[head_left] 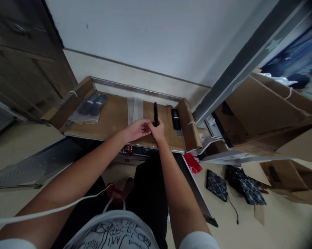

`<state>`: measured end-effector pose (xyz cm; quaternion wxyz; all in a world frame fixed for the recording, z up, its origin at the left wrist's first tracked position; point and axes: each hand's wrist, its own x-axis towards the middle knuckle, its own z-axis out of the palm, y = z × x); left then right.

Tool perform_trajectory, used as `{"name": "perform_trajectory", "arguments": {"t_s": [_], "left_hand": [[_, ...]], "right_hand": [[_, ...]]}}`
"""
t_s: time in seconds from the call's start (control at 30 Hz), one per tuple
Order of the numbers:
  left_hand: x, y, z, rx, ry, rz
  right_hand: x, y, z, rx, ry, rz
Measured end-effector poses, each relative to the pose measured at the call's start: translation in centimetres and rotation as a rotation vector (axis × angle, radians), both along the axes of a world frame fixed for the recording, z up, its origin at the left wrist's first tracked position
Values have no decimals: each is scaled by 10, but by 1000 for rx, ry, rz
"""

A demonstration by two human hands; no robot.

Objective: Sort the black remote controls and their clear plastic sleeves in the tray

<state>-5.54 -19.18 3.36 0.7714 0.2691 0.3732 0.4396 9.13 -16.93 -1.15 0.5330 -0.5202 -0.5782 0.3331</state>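
My right hand [158,130] is wrapped round the lower end of a slim black handheld device [156,112], seen nearly edge-on and pointing away from me. Beside it, my left hand [137,130] has its fingers loosely curled and partly apart, the tips close to the right thumb; nothing shows in them. Both hands are over the front of a cardboard-lined tray [114,117]. Another black device [176,119] with a small white mark lies on the cardboard to the right. At the left, a clear plastic bag [90,107] holds dark, flat items with pale labels.
A whitish strip [135,110] crosses the cardboard. Large cardboard boxes [272,110] stand at the right. Black patterned packs [216,185] lie on the floor, near a red packet [192,163]. A white cable [67,205] runs across my left forearm. A wall rises behind the tray.
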Motion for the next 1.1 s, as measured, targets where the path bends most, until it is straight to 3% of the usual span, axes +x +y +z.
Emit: {"name": "perform_trajectory", "arguments": {"t_s": [0.23,1.1], "left_hand": [[-3,0,-3,102,22,-12],[3,-5,-5,98,-7,28]], "right_hand": [[-1,0,2,15,-14,-17],[-1,1,1,1,16,-30]]}}
